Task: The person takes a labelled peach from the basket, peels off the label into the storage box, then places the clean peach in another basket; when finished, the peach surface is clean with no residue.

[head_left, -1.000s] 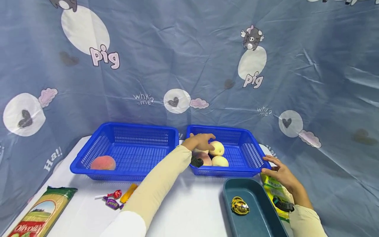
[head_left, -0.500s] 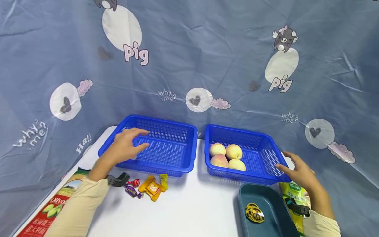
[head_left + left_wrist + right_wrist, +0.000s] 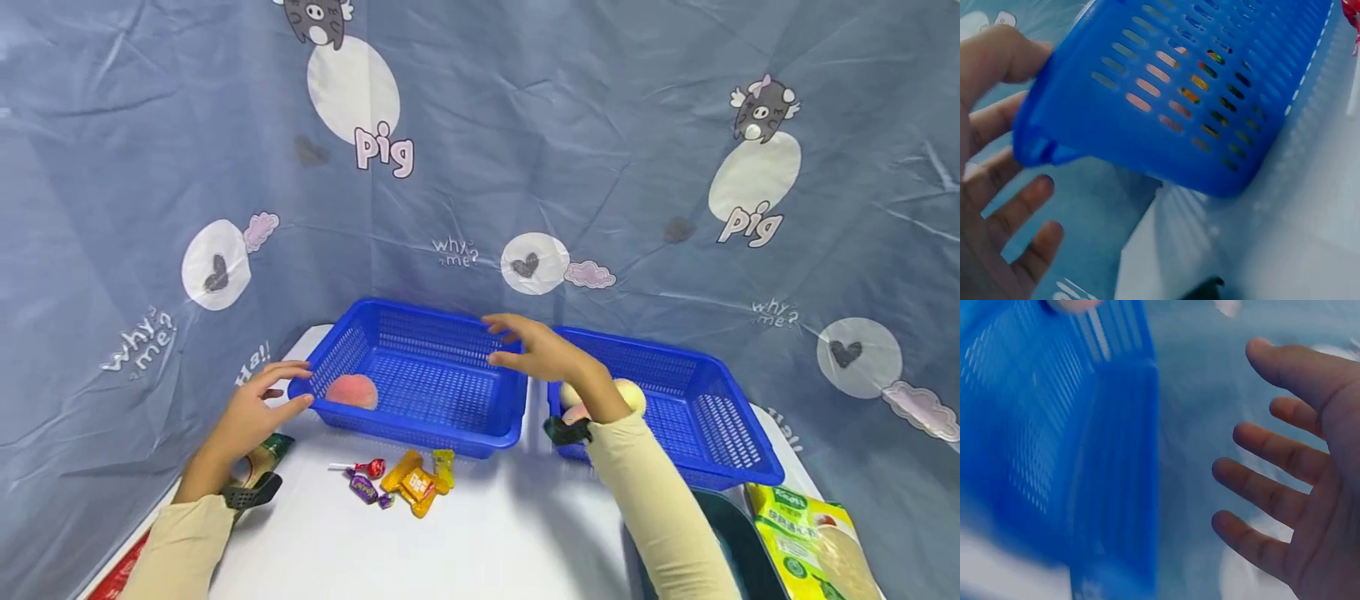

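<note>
My left hand (image 3: 247,425) is at the left rim of the left blue basket (image 3: 431,437), its fingers spread. In the left wrist view, the thumb lies at the basket's rim (image 3: 1032,106) and the other fingers extend loosely outside it. One reddish peach (image 3: 352,392) sits in that basket's near left corner. My right hand (image 3: 551,354) hovers over the gap between the two baskets, holding nothing, fingers apart and pointing left. Behind its wrist, several pale peaches (image 3: 632,395) are partly hidden in the right blue basket (image 3: 690,471).
In front of the left basket lie a red lollipop (image 3: 375,467), a purple-wrapped candy (image 3: 363,488), an orange-wrapped candy (image 3: 417,485) and a yellow one (image 3: 444,467). A dark green tray (image 3: 738,533) and a yellow-green packet (image 3: 806,542) are at the right. A printed curtain (image 3: 465,200) hangs behind.
My left hand has gone from above the peaches in the right basket to the left basket's left rim. My right hand has left the right basket's right side and moved left. The view has turned left.
</note>
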`<state>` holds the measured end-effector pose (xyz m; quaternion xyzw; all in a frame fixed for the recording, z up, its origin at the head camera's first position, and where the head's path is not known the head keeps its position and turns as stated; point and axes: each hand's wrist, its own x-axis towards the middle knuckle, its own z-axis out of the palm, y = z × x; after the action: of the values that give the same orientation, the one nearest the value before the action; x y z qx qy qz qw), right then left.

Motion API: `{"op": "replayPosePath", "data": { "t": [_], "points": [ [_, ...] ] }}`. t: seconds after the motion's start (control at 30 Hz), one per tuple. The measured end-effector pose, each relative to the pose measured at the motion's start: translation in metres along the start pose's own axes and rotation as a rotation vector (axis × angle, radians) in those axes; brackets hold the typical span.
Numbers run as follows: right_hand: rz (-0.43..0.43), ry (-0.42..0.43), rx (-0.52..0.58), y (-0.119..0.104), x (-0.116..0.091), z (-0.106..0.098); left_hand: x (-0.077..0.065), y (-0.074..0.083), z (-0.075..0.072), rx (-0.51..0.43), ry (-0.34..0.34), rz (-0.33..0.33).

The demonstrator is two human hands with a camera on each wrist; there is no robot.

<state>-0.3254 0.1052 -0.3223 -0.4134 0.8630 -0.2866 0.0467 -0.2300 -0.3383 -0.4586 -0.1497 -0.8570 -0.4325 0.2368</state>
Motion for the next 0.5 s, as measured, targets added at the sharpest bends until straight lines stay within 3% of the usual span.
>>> {"op": "replayPosePath", "data": {
  "t": [0.1, 0.23, 0.37, 0.5],
  "points": [
    [-0.016, -0.078, -0.02, -0.01, 0.052, 0.025, -0.001, -0.01, 0.002, -0.054, 0.024, 0.002],
    [0.009, -0.179, -0.004, -0.021, 0.104, 0.061, -0.002, -0.015, -0.001, -0.081, 0.033, 0.014],
    [0.039, -0.344, 0.052, -0.031, 0.139, 0.096, -0.005, -0.014, -0.005, -0.07, 0.019, 0.015],
    [0.069, -0.494, 0.059, -0.041, 0.162, 0.12, -0.006, -0.014, -0.004, -0.074, 0.012, 0.015]
  ]
}}
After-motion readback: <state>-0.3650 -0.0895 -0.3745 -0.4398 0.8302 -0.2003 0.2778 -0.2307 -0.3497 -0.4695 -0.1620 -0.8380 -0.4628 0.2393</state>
